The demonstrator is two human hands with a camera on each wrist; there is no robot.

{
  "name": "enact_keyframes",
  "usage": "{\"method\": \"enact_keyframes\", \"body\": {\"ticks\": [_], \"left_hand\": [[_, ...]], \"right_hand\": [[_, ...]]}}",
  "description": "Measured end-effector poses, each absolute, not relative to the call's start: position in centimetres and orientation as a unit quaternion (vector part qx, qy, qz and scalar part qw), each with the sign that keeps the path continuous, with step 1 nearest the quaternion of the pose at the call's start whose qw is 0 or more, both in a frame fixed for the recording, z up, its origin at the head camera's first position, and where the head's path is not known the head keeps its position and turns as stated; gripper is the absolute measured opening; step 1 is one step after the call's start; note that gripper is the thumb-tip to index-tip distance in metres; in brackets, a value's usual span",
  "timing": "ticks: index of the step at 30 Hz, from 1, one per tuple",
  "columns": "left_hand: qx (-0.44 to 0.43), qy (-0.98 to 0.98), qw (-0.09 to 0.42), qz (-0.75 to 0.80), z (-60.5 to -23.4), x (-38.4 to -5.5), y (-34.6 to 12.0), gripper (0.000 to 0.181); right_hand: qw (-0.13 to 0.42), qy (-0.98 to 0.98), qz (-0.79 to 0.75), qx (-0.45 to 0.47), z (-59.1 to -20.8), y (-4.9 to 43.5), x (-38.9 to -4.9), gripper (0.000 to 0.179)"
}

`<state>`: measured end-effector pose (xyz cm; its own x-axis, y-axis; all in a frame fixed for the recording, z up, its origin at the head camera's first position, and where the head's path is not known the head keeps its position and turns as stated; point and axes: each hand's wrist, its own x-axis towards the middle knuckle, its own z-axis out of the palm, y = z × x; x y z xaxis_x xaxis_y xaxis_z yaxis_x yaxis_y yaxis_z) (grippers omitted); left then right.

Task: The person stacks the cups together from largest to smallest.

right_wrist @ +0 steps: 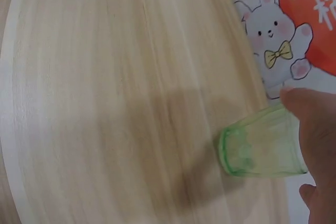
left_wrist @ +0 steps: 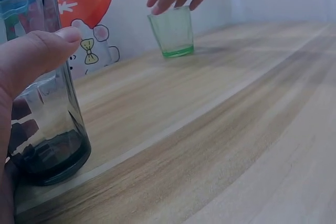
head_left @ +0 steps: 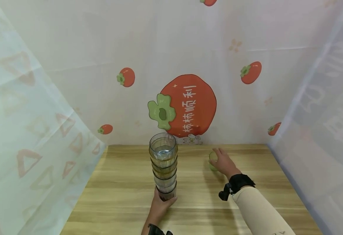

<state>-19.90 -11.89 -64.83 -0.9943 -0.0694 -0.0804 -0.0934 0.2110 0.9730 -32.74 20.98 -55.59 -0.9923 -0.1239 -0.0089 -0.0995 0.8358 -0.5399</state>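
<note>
A tall nested stack of glass cups [head_left: 164,169], clear, amber and grey tinted, stands upright on the table. My left hand [head_left: 160,204] grips it low, thumb on one side and fingers round the other. In the left wrist view, the bottom cup [left_wrist: 55,156] has a dark base resting on the wood. To the right, a single pale green glass cup [left_wrist: 174,32] stands upright on the table. My right hand [head_left: 225,163] is over it from above, fingers spread and fingertips right at the rim. In the right wrist view the thumb [right_wrist: 299,103] overlaps the green cup's rim.
The wood-grain table [head_left: 115,195] ends at a white printed backdrop [head_left: 86,91] with persimmon pictures. Sheets hang along the left [head_left: 27,130] and right [head_left: 321,130] sides of the table.
</note>
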Motion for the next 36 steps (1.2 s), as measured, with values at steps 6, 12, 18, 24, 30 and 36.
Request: {"method": "enact_keyframes", "body": {"ticks": [6, 12, 18, 24, 30, 36], "left_hand": [[-0.040, 0.778, 0.011, 0.627, -64.7, -20.0, -12.1, 0.105], [-0.014, 0.779, 0.050, 0.625, -64.3, -20.5, -12.4, 0.104], [0.006, 0.779, 0.096, 0.620, -64.2, -20.8, -13.0, 0.105], [0.033, 0.759, 0.131, 0.636, -64.0, -21.1, -13.2, 0.101], [0.036, 0.741, 0.151, 0.653, -63.9, -21.0, -13.1, 0.103], [0.032, 0.742, 0.150, 0.652, -63.9, -20.8, -13.2, 0.102]], "right_hand": [[0.025, 0.959, -0.278, -0.051, -56.1, 20.3, -32.8, 0.071], [0.033, 0.969, -0.237, -0.056, -56.0, 20.5, -33.0, 0.067], [0.047, 0.972, -0.222, -0.061, -55.1, 20.3, -33.1, 0.065], [0.054, 0.973, -0.213, -0.075, -54.6, 20.4, -33.3, 0.067], [0.069, 0.971, -0.214, -0.086, -54.5, 20.8, -33.7, 0.067], [0.100, 0.966, -0.215, -0.099, -53.2, 20.3, -33.2, 0.067]]}}
